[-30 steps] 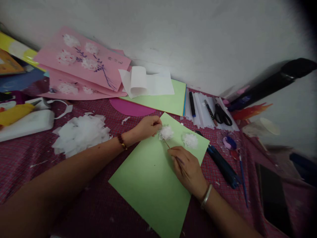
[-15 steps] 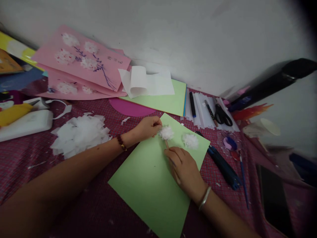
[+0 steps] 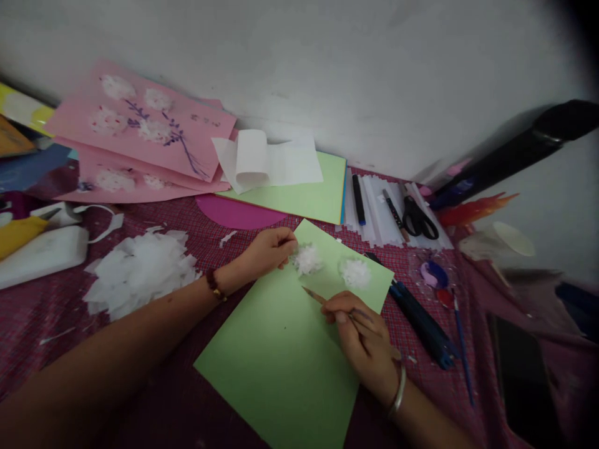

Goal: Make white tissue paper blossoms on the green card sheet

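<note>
A green sheet of paper (image 3: 281,368) lies slantwise before me, with two white paper tufts, a left one (image 3: 307,259) and a right one (image 3: 355,272), near its far edge. My left hand (image 3: 271,252) is closed in a pinch at the left tuft's edge; whatever its fingertips hold is hidden. Over the sheet, my right hand (image 3: 362,337) grips a slim pointed wooden stick (image 3: 314,295), its tip toward the left tuft but apart from it. Left of the sheet is a loose heap of white tissue pieces (image 3: 140,268).
Pink sheets (image 3: 196,131) with white tufts and purple stems lean at the back left. A white paper roll (image 3: 253,159) rests on more green sheets. Rightward are scissors (image 3: 418,219), a dark blue-and-black tool (image 3: 421,321), a paint palette (image 3: 435,274), a blue paintbrush (image 3: 463,355) and a phone (image 3: 521,374).
My right hand has drawn the stick back from the left tuft and turned, moving toward the lower right. My left hand remains pinched beside that tuft. The view has shifted slightly.
</note>
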The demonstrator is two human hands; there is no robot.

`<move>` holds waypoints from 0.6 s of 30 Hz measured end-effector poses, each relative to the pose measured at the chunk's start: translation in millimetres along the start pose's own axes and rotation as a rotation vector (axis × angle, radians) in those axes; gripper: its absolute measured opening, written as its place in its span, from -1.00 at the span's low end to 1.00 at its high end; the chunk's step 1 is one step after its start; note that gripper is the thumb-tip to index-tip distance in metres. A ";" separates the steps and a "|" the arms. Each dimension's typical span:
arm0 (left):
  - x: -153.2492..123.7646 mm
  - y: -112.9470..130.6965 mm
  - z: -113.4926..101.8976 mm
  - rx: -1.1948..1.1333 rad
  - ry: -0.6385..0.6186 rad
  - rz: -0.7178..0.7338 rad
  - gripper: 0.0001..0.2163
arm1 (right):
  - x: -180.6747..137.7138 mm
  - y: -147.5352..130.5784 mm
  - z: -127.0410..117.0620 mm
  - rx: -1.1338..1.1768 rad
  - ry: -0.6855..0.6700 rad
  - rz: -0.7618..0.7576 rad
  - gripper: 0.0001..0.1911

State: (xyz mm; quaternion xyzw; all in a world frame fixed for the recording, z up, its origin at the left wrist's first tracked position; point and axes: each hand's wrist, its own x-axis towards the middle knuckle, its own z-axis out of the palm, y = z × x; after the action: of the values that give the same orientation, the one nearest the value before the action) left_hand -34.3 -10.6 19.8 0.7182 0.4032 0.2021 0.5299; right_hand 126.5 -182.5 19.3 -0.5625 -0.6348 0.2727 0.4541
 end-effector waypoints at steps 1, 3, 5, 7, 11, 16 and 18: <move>-0.3 -0.4 0.1 -0.013 0.001 -0.004 -0.88 | 1.3 0.5 -0.7 0.026 0.004 0.040 -0.81; -0.6 -2.0 0.4 -0.037 0.000 -0.004 -0.89 | 4.0 2.1 -1.8 0.068 0.009 0.098 -0.81; -0.9 -4.2 0.9 -0.047 -0.007 -0.006 -0.90 | 6.5 4.1 -2.4 0.106 0.018 0.133 -0.81; -1.8 -6.3 1.5 -0.056 -0.016 -0.012 -0.91 | 8.3 5.7 -2.5 0.136 0.029 0.153 -0.81; -5.5 -6.8 2.0 -0.060 -0.008 -0.033 -0.91 | 10.1 7.3 -2.3 0.208 0.063 0.195 -0.82; -0.7 7.2 -3.8 0.028 -0.073 -0.095 -0.76 | 10.3 7.4 -4.8 0.320 0.143 0.251 -0.84; 8.7 16.3 -6.3 0.164 -0.119 -0.042 -0.77 | 10.5 6.7 -6.8 0.355 0.151 0.280 -0.84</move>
State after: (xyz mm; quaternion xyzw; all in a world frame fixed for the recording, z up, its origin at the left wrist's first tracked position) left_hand -27.7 -1.7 35.8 0.7613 0.4009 0.1143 0.4966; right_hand 136.1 -172.0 19.4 -0.5753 -0.4569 0.3975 0.5498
